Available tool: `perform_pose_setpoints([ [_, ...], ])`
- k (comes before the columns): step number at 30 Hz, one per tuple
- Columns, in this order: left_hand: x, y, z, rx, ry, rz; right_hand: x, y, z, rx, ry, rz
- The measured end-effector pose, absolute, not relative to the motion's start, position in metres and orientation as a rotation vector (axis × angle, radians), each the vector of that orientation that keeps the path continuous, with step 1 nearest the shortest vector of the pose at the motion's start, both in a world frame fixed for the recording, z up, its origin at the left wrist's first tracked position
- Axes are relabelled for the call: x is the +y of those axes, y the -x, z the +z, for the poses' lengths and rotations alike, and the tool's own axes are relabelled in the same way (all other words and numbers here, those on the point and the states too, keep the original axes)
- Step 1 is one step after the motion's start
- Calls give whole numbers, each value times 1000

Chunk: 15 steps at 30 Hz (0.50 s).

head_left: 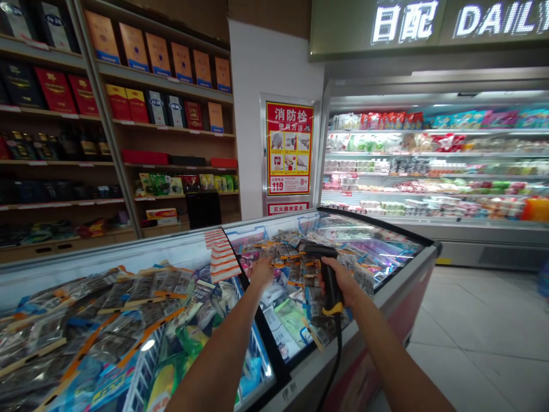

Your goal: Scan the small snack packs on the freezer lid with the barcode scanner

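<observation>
My right hand is wrapped round the grip of a black-and-yellow barcode scanner. Its head points away to the left, and a black cable runs down from the handle. My left hand reaches forward over the chest freezer, close to the packets on its far side. Motion blurs its fingers, so their pose is unclear. Small dark packets with orange edges lie around and ahead of both hands. Below them are green and white bags.
More dark packets fill the freezer's left part, beside a white wire basket. A striped orange-and-white sheet lies at the divider. Shelves of boxes stand behind, a lit refrigerated display to the right. Tiled floor lies right of the freezer.
</observation>
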State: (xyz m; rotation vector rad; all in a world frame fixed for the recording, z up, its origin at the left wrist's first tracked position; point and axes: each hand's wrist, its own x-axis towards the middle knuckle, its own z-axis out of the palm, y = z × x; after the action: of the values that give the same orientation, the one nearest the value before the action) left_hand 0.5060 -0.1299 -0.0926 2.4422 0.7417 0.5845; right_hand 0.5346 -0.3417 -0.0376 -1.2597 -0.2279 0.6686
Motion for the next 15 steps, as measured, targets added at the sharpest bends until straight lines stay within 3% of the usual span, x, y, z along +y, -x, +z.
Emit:
perform_pose_setpoints([
  [15,-146,-519,-94,924,-2187,688,-349,-518,-43,-316,1267,778],
])
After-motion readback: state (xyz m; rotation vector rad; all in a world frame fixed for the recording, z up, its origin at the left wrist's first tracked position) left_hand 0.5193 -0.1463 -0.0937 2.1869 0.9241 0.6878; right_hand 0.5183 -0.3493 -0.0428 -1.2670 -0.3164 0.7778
